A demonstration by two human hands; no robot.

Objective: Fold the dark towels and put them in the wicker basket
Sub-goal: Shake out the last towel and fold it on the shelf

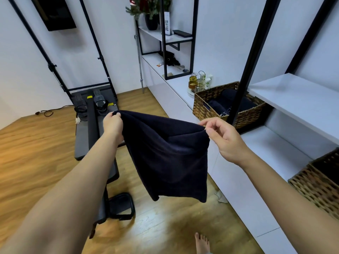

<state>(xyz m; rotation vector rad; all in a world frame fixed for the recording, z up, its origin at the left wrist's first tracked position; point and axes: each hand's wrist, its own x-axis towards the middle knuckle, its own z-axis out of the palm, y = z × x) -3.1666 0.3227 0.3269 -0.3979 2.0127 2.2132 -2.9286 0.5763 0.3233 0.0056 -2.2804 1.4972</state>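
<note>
A dark navy towel (168, 156) hangs in the air in front of me, doubled over, its lower edge well above the wooden floor. My left hand (112, 123) grips its top left corner. My right hand (225, 138) pinches the top right corner between thumb and fingers. The wicker basket (205, 109) stands on the low white counter to the right, behind the towel, with dark folded towels (220, 103) inside. A black vertical post hides part of the basket.
A second wicker basket (319, 186) sits on the counter at the right edge. Glasses and cups on a tray (199, 84) stand just behind the first basket. A grey exercise machine (91, 125) lies on the floor to the left. My bare foot (201, 242) is below.
</note>
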